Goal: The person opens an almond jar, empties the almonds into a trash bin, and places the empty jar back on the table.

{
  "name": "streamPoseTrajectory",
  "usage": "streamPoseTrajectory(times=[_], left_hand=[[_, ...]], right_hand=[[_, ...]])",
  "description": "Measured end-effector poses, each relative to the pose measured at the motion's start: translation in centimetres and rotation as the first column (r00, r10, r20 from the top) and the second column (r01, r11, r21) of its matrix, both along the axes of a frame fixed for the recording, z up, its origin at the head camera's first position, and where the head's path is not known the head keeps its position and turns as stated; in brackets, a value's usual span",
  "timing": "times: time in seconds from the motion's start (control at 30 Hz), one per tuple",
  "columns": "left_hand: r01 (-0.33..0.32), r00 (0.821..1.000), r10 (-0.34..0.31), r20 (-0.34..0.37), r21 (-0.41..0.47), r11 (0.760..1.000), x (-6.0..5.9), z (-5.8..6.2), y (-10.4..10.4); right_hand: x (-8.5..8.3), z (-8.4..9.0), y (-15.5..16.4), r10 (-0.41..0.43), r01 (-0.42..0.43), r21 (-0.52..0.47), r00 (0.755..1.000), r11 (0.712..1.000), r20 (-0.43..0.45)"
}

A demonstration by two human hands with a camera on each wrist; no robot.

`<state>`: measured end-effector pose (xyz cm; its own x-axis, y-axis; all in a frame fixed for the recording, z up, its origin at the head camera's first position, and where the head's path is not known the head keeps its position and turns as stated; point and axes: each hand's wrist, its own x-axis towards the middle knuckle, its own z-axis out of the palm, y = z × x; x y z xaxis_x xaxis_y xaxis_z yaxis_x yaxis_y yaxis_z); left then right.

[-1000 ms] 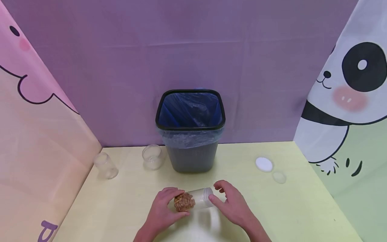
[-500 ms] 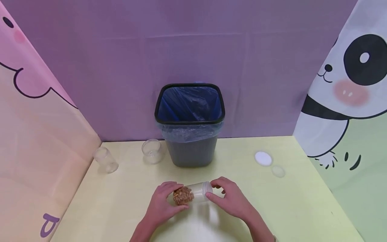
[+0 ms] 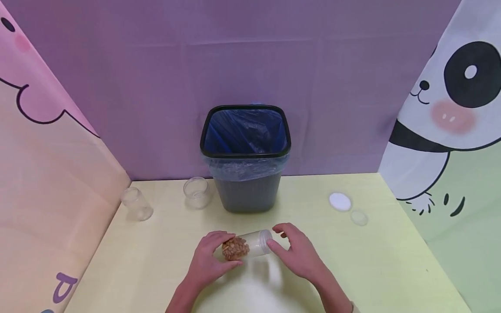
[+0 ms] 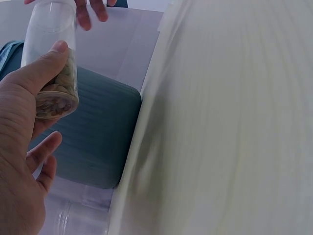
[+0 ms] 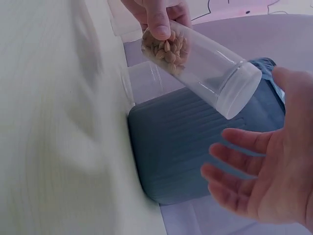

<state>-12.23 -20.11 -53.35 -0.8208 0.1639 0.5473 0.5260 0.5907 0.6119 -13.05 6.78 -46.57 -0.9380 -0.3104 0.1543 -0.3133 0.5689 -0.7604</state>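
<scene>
My left hand grips a clear plastic jar by its base, fingers and thumb on either side. Brown nuts, perhaps almonds, are gathered at that end. The jar is held above the table, lying nearly sideways with its translucent white lid to the right. Around the lid end, my right hand is spread with loosely bent fingers. In the right wrist view, a gap shows between that hand and the lid. The left wrist view shows my left thumb along the jar's side.
A grey bin with a black rim and blue liner stands behind the hands. To its left are an open clear tub and a clear jar on its side. A white lid and a translucent disc lie right.
The right hand's fingers have come slightly away from the lid since half a second ago. Both hands and the jar sit a little higher in view; the whole scene has also shifted up.
</scene>
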Motion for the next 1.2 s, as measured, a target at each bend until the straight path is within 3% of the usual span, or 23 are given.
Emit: streamPoseTrajectory(times=[0.13, 0.3, 0.6, 0.73, 0.87, 0.97, 1.2], left_hand=[[-0.012, 1.0, 0.012, 0.016, -0.012, 1.0, 0.2, 0.0, 0.1], [-0.013, 1.0, 0.013, 0.003, -0.023, 1.0, 0.4, -0.2, 0.1], [-0.011, 1.0, 0.011, -0.014, -0.014, 1.0, 0.2, -0.1, 0.3], [-0.008, 1.0, 0.008, -0.021, -0.013, 1.0, 0.1, -0.3, 0.5], [-0.01, 0.999, 0.01, -0.032, -0.008, 1.0, 0.0, -0.4, 0.6], [-0.01, 1.0, 0.01, -0.025, -0.008, 1.0, 0.0, -0.4, 0.5], [0.0, 1.0, 0.0, -0.018, -0.022, 1.0, -0.3, -0.4, 0.2]], right_hand=[[0.1, 0.3, -0.4, -0.075, 0.073, 0.102, 0.997, 0.992, 0.016], [0.1, 0.1, -0.7, -0.049, 0.042, 0.121, 0.997, 0.992, 0.056], [-0.3, -0.3, 0.3, 0.11, -0.109, -0.052, 0.994, 0.993, 0.015], [-0.3, -0.6, 0.4, 0.118, -0.115, -0.097, 0.993, 0.989, 0.032], [-0.4, -0.8, -0.1, 0.008, -0.008, 0.021, 1.0, 1.0, 0.001], [-0.5, -0.9, -0.5, -0.063, 0.069, 0.142, 0.997, 0.987, -0.051], [-0.8, -0.6, -0.6, -0.045, 0.054, 0.177, 0.998, 0.983, -0.051]])
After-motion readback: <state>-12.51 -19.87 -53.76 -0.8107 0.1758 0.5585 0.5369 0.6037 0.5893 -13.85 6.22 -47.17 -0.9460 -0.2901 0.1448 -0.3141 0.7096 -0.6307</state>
